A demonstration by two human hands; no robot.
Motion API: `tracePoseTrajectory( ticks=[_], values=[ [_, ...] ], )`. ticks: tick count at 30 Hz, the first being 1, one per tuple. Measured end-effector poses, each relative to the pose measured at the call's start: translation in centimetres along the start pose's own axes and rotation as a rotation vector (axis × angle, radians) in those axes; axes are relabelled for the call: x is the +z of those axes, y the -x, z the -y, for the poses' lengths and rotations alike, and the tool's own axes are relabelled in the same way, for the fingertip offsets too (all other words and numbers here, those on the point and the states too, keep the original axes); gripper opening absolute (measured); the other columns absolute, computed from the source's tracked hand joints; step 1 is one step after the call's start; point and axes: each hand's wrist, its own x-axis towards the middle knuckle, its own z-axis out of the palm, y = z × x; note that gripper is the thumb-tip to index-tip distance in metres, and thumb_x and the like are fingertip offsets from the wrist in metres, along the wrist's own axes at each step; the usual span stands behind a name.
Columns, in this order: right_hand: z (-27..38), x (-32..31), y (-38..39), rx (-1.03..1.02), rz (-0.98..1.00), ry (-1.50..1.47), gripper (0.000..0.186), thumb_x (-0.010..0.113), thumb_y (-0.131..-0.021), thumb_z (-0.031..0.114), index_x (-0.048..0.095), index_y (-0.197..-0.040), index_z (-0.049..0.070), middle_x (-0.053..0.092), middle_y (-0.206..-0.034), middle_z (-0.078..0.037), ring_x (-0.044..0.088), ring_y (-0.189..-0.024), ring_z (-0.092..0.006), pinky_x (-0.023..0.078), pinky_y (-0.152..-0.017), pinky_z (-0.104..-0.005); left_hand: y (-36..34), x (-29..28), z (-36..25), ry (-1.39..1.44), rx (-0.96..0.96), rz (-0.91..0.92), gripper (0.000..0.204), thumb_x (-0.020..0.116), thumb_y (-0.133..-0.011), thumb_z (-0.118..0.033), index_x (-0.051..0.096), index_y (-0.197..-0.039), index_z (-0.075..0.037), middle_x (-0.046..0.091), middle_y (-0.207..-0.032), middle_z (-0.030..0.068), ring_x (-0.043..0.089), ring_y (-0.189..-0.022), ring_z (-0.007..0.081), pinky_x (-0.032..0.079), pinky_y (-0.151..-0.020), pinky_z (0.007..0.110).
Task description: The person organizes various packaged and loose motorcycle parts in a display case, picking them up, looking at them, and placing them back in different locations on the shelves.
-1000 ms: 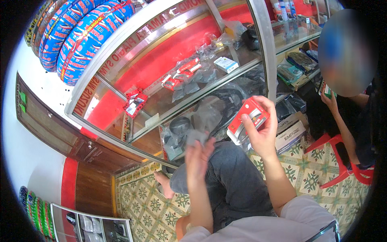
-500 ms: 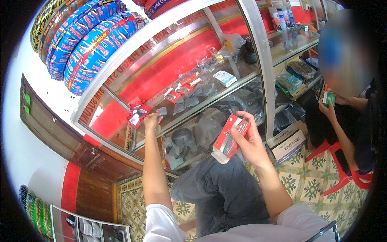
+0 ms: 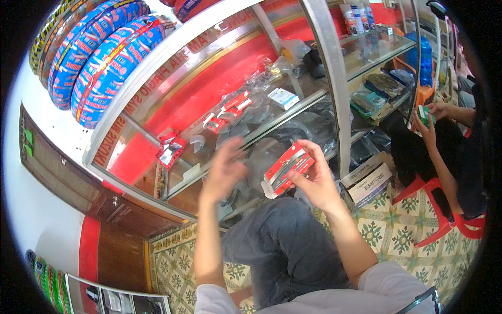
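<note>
My right hand [image 3: 318,175] grips a small red, grey and white cardboard box [image 3: 288,166] above my knee. The box is tilted, and a white flap stands out at its lower left end. My left hand [image 3: 226,170] hangs in front of the glass display case [image 3: 97,154], blurred by motion, with its fingers apart and nothing visible in it. On the case's upper shelf behind it lie a red and white packet [image 3: 170,148], a small clear plastic bag [image 3: 197,142] and several red and white packets [image 3: 214,123].
A white and blue box [image 3: 283,98] lies on the shelf among plastic bags. Wrapped tyres [image 3: 117,68] stand at the upper left. To the right, a seated person holds a green box [image 3: 426,115] beside a red plastic chair [image 3: 436,209]. A cardboard carton [image 3: 368,186] rests on the tiled floor.
My left hand has drawn back from the shelf, moving right toward the box in my right hand. The whole view has shifted slightly. My right hand still holds the red box.
</note>
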Motion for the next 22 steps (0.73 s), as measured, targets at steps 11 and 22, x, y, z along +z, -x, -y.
tracePoseTrajectory(
  ticks=[11, 22],
  values=[
    [-0.8, 0.8, 0.6, 0.134, 0.092, 0.117, 0.082, 0.073, -0.089, -0.001, 0.026, -0.155, 0.011, 0.038, -0.153, -0.021, 0.072, -0.094, -0.0176, 0.057, -0.076, -0.0271, 1.9, -1.8, 1.9, -0.694, 0.037, -0.549, 0.039, 0.082, -0.082, -0.025, 0.067, -0.112, -0.006, 0.074, -0.103, 0.0142, 0.071, -0.092, 0.0223, 0.054, -0.082, 0.034],
    [0.3, 1.5, 1.3, -0.024, 0.349, 0.531, 0.072, 0.075, -0.092, 0.019, 0.038, -0.153, 0.015, 0.044, -0.152, -0.012, 0.06, -0.121, -0.0272, 0.054, -0.094, -0.038, -0.6, -6.4, 5.0, -0.883, 0.169, -0.565, 0.046, 0.078, -0.087, -0.036, 0.067, -0.121, -0.007, 0.054, -0.142, 0.0245, 0.049, -0.132, 0.0418, 0.038, -0.111, 0.049]
  ],
)
